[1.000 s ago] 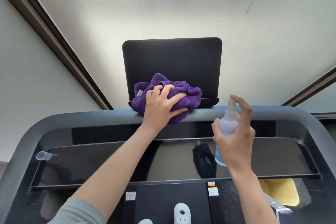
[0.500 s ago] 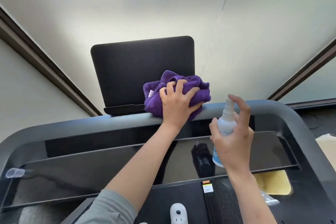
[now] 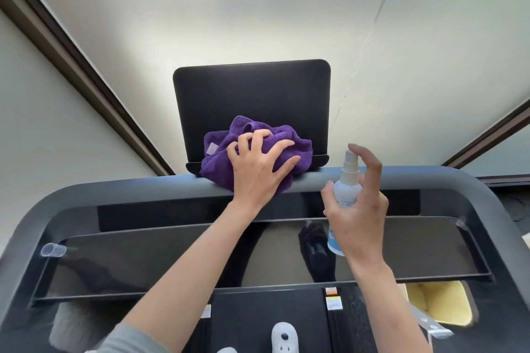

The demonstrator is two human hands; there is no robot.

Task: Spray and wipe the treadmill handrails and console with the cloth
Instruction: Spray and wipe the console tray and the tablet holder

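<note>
Here, the left hand (image 3: 259,165) lies spread on a bunched purple cloth (image 3: 226,152), its fingers curled into the folds and gripping it against the top of the grey front handrail (image 3: 129,188), where the rail meets the lower lip of the dark console panel (image 3: 252,100). A small pale tag (image 3: 212,148) shows on the cloth's left side; nothing on it can be read.

The right hand (image 3: 360,213) holds one white spray bottle (image 3: 344,198) upright, just to the right of the cloth and in front of the rail — fingers wrapped round the body, forefinger arched above the nozzle. The bottle carries a line of small grey print and a blue band lower down, both too small or too covered to read.

The handrail curves round on both sides as a single grey hoop. Inside it sits a long glossy black tray surface (image 3: 143,261), which mirrors the arms and the bottle. One small clear plastic cup (image 3: 53,250) lies on its side at the tray's left end, against the rail.

Below the tray, between the forearms, three small stickers show (one orange and white (image 3: 331,291), one yellow and white (image 3: 334,303), another (image 3: 206,311) partly behind the left forearm); their print is illegible. At the bottom edge stands a white slipper with dark dots (image 3: 284,337), a second white toe (image 3: 226,349) just left of it. A pale yellow object (image 3: 441,305) lies at lower right, partly hidden by the frame of the machine. A grey sleeve (image 3: 129,341) covers the left upper arm.
</note>
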